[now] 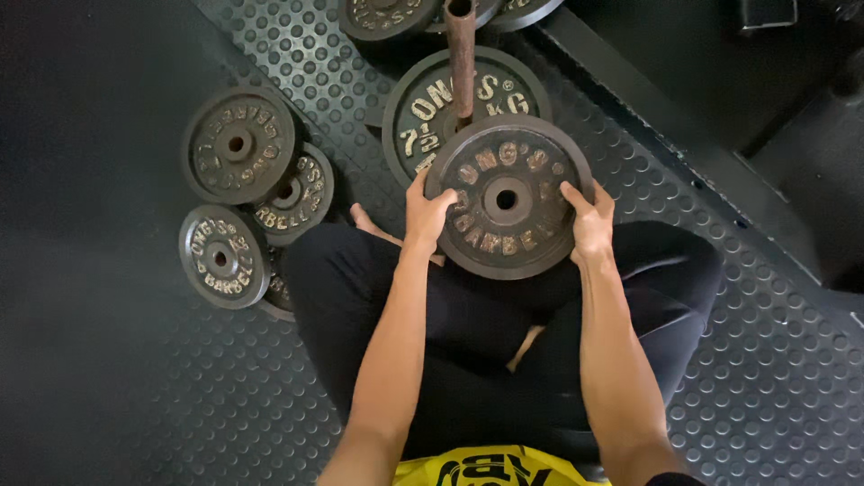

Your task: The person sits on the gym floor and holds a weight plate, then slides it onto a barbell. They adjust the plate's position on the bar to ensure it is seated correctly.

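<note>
Seated person gripped an iron weight plate over crossed legs.

Head view: the left hand (426,214) and right hand (589,219) clasped opposite edges of a round weight plate (507,198), held face-up above the lap, just short of the rusty bar (461,56). A larger plate (423,103) already sat on that bar beneath it; the held one was not yet threaded on. Three smaller plates (238,144) lay stacked loosely on the studded rubber floor mat (765,378) to the person's left, apart from both hands.
</note>
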